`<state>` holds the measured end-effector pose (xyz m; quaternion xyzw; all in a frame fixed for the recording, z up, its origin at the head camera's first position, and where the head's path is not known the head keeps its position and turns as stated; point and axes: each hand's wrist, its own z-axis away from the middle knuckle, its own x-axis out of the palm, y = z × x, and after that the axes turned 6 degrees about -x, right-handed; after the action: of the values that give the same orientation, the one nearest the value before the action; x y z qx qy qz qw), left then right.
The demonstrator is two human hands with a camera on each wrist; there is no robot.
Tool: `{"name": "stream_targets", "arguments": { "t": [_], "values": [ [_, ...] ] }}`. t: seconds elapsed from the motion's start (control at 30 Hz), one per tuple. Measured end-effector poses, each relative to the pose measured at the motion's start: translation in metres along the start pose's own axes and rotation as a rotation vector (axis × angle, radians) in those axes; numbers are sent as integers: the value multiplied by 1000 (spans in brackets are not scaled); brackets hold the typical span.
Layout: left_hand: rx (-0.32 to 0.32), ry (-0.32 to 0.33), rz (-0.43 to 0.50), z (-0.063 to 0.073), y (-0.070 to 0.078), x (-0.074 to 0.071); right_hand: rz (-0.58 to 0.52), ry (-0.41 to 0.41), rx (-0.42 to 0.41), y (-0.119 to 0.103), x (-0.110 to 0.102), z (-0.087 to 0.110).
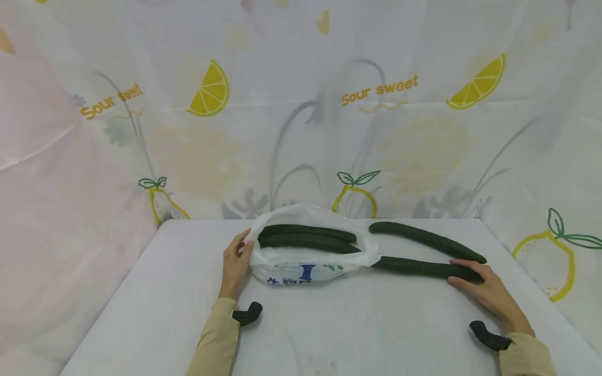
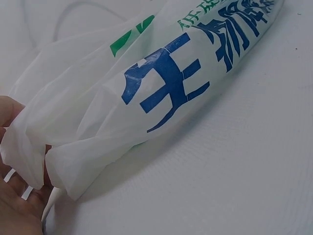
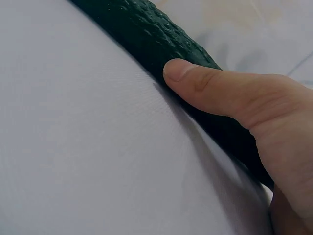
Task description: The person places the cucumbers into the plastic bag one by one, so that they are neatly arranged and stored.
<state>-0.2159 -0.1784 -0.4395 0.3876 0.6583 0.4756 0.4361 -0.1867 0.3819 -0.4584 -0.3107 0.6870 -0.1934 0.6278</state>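
Ref = plastic bag (image 1: pixel 301 261), on tabletop (image 1: pixel 367 334), mouth gaping, 2 cucumbers (image 1: pixel 308 241) side by side within. L hand (image 1: pixel 237 263) at bag's L edge: thumb + fingers closed on a fold of film. R hand (image 1: pixel 489 290), well R of bag: part-curled, thumb near side, fingers over far side, gripping far end of 3rd cucumber (image 1: pixel 418 268). Its other end meets bag's R rim; can't tell if tip is in or just behind film. 4th cucumber (image 1: pixel 425 237): R of bag, beyond the 3rd, unheld.

Risks (judged): tip may snag rim + fold mouth inward if pushed low; thin film could slip or tear if L pinch is too slight vs. push; end-only grip may let 3rd swing; R fingers, v. close to 4th, might nudge it.
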Motion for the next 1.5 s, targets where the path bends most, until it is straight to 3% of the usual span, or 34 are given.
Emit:
{"name": "stream_targets", "arguments": {
  "t": [0.13,0.37,0.67,0.9,1.13,1.5],
  "values": [
    [29,8,-9,1,1,0,7,31,-15,-1,1,-1],
    [1,4,10,-13,-27,2,-3,49,-8,-2,1,-1],
    [-11,9,24,-16,-29,3,-40,68,-10,-1,0,-2],
    [-24,0,31,-14,-24,3,-44,74,11,-1,-1,1],
    [-11,-18,32,-1,3,0,-98,57,55,0,-6,6],
    [-38,-19,23,2,5,-1,-185,34,164,-4,-10,8]
  ]
}}
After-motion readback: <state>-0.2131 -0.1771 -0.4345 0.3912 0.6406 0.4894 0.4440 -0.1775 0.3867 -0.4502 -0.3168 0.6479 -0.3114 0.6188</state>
